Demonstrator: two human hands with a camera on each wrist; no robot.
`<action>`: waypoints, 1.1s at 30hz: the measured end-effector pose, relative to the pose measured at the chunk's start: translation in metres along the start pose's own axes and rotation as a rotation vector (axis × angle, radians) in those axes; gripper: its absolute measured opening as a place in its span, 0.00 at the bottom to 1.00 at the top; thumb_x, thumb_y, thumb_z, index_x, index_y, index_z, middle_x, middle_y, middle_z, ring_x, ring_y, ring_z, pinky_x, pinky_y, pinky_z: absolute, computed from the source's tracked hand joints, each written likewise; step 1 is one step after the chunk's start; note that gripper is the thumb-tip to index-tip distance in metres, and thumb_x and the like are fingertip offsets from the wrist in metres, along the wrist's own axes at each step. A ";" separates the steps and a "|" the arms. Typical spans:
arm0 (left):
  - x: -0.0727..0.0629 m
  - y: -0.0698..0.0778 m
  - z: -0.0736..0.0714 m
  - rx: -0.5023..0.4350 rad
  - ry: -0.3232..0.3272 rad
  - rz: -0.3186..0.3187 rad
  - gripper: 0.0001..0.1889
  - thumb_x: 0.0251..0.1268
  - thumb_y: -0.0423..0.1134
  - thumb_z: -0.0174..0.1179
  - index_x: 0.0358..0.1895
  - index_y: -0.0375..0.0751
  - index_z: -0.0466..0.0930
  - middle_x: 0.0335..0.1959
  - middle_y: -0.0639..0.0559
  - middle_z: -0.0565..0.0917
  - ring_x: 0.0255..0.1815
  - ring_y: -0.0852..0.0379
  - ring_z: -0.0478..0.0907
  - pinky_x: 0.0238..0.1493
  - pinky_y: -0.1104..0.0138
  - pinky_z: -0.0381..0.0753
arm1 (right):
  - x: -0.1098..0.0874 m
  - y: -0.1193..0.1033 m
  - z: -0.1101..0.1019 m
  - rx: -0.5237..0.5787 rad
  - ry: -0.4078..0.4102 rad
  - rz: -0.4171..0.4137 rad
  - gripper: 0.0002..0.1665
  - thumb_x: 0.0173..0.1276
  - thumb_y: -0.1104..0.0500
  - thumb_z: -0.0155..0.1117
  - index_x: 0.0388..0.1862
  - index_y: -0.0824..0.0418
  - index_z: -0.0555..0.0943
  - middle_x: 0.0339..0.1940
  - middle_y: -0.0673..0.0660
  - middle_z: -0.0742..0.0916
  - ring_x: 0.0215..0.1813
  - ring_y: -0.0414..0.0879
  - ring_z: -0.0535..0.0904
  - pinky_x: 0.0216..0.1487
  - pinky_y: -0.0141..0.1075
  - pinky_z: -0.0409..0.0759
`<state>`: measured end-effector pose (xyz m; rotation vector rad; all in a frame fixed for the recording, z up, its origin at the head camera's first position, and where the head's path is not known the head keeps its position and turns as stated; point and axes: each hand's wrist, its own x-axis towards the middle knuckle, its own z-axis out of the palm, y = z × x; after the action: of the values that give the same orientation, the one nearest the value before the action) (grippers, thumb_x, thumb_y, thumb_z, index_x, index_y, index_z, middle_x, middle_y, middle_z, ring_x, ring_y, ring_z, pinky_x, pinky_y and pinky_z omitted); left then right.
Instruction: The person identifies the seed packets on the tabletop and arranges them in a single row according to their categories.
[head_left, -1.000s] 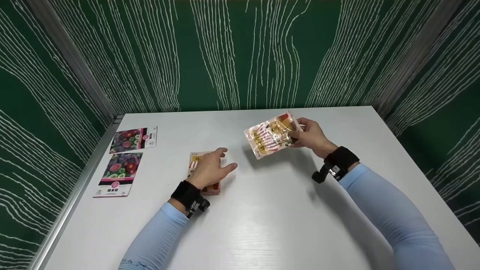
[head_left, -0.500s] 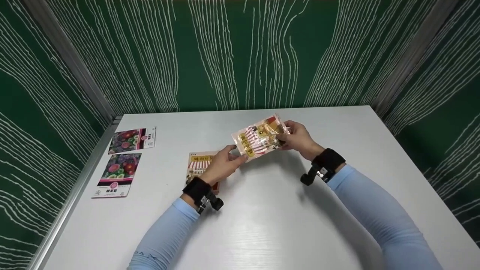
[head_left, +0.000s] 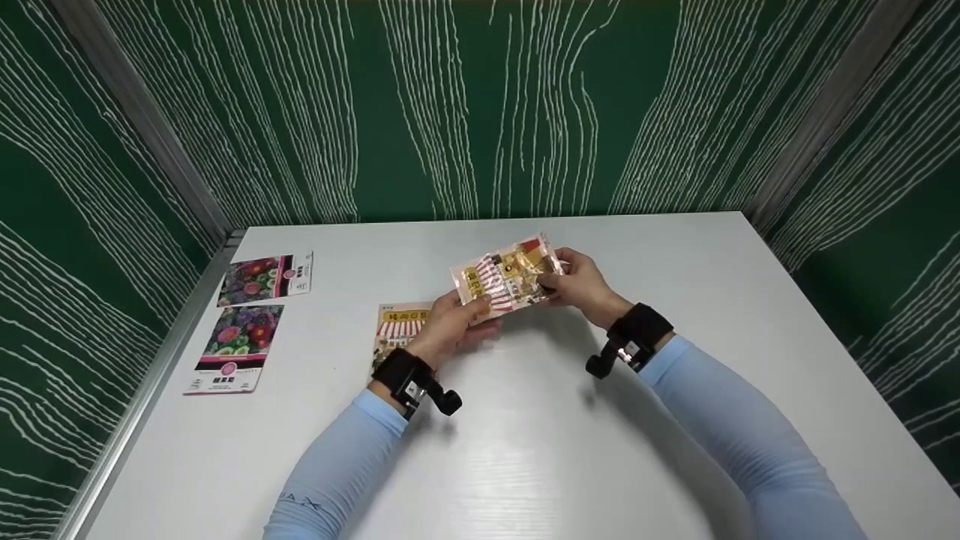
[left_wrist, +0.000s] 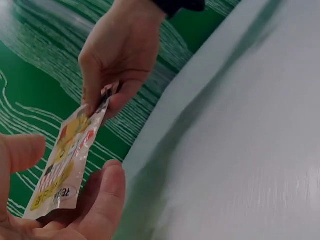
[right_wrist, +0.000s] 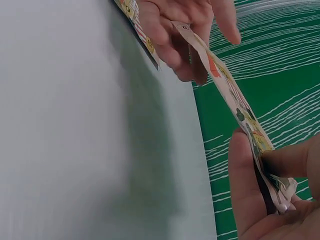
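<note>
My right hand (head_left: 589,291) pinches one end of a glossy seed packet (head_left: 504,279), pink-edged with red-white stripes and yellow lettering, held tilted above the table. At the packet's other end is my left hand (head_left: 448,324). In the left wrist view its fingers (left_wrist: 107,195) lie under the packet's lower end, while the thumb stands raised and apart from it. A second packet of similar design (head_left: 400,330) lies flat on the table, partly covered by my left hand and wrist. Seen from the right wrist, the held packet (right_wrist: 235,100) is nearly edge-on.
Two flower-picture packets lie at the table's left side, one crosswise (head_left: 262,277) and one lengthwise (head_left: 236,349). The white table (head_left: 540,450) is bordered by green walls (head_left: 525,112) with white wavy lines.
My right hand has carried the packet left and slightly down. My left hand has moved from above the lying packet up and right to the held packet's near end.
</note>
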<state>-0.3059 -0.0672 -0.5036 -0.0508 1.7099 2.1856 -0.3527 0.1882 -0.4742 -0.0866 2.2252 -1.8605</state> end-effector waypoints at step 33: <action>-0.009 -0.001 -0.008 0.100 -0.014 0.010 0.37 0.78 0.23 0.63 0.86 0.34 0.61 0.47 0.45 0.85 0.38 0.56 0.90 0.49 0.64 0.96 | 0.007 -0.028 -0.021 -0.345 -0.136 0.006 0.28 0.82 0.52 0.71 0.73 0.66 0.83 0.60 0.62 0.90 0.49 0.42 0.87 0.40 0.33 0.87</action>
<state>-0.2992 -0.0768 -0.5041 -0.0010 1.8121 2.0989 -0.3669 0.2014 -0.4448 -0.2582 2.4192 -1.4027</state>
